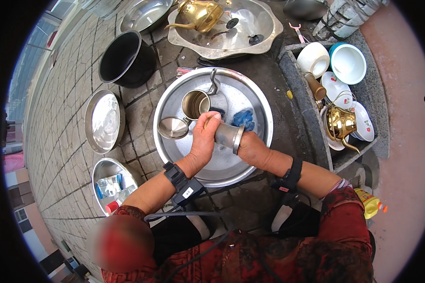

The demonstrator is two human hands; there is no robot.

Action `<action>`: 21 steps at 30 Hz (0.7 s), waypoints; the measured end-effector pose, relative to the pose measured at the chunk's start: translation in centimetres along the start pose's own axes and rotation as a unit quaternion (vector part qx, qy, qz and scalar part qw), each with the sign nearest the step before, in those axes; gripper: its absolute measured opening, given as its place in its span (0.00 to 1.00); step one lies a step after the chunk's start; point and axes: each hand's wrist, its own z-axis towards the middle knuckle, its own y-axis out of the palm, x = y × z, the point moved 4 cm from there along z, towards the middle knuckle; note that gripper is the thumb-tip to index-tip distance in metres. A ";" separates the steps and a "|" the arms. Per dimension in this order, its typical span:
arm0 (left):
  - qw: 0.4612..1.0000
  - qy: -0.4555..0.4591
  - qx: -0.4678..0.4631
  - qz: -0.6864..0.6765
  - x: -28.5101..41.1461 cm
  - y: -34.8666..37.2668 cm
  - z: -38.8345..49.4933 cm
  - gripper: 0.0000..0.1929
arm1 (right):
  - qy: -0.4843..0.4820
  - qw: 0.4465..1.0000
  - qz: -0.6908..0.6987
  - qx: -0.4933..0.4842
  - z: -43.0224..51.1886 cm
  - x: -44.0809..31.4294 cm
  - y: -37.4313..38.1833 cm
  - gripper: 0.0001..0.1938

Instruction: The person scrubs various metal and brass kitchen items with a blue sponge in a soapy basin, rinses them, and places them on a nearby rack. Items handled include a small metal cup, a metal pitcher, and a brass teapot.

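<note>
My left hand [204,136] grips a tarnished metal cylinder [225,134] with a flared rim, held tilted above a wide metal basin [212,179]. At the rim end is my right hand [252,150]; its fingers are hidden, and I cannot tell whether they are inside the cylinder or behind it. In the soapy basin lies a silvery metal pot [195,102] with a curved spout [213,82]. Its hinged lid [173,127] hangs open to the left. A crumpled blue cloth or plastic piece [244,119] rests in the suds near my right hand.
A dark pot [122,58] and a shallow pan [104,122] stand left. Behind the basin, a large scalloped tray [219,53] holds a brass teapot [201,16]. At right, a stone trough [306,106] contains bowls [347,63] and another brass teapot [340,122]. A yellow bottle [368,203] is lower right.
</note>
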 end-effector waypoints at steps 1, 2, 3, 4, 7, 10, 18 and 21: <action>0.999 -0.039 0.011 -0.022 -0.2 0.1 -0.2 0.18 | -0.008 1.000 -0.018 0.015 -0.1 0.1 -0.2 0.09; 0.996 -0.068 0.021 -0.051 -0.4 0.2 -0.6 0.20 | -0.016 0.999 -0.037 0.031 -0.1 0.2 -0.4 0.09; 0.992 -0.097 0.032 -0.080 -0.6 0.5 -1.0 0.22 | -0.030 0.997 -0.047 0.052 -0.2 0.1 -0.7 0.10; 0.977 -0.145 0.001 -0.159 -0.8 1.0 -1.1 0.27 | -0.065 0.993 -0.076 0.061 -0.1 -0.3 -0.8 0.10; 0.963 -0.102 0.005 -0.249 -0.7 2.2 -0.6 0.28 | -0.055 0.982 -0.179 0.027 0.2 -1.0 -0.3 0.10; 0.966 -0.114 0.047 -0.227 -0.9 2.5 -0.2 0.26 | 0.164 0.982 0.074 0.051 0.5 -0.5 0.4 0.06; 0.974 -0.077 0.006 -0.214 -0.4 2.9 0.4 0.24 | 0.333 0.692 0.636 0.076 0.7 -0.2 0.9 0.07; 0.974 -0.071 -0.002 -0.215 -0.1 3.0 0.7 0.23 | 0.309 0.770 0.553 0.069 0.8 -0.2 0.1 0.08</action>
